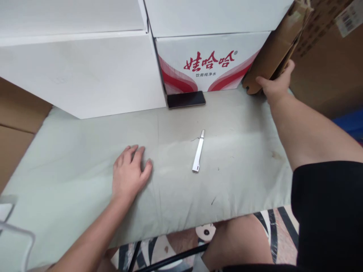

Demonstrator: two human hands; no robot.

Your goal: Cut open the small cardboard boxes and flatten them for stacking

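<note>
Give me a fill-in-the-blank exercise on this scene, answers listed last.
Behind the black rectangular phone, a white printed box bears large ____ lettering.
The bare right hand holds folded cardboard coloured ____.
The bare left hand rests palm ____ on pale green cloth.
On the slim white-handled knife, the blade points ____ the person.

Missing words: red; brown; down; away from.

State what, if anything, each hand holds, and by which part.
The right hand grips brown cardboard near its lower end; the left hand holds nothing.

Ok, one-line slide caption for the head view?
Right hand grips brown cardboard; left hand rests on the cloth, left of a white cutter.
</note>
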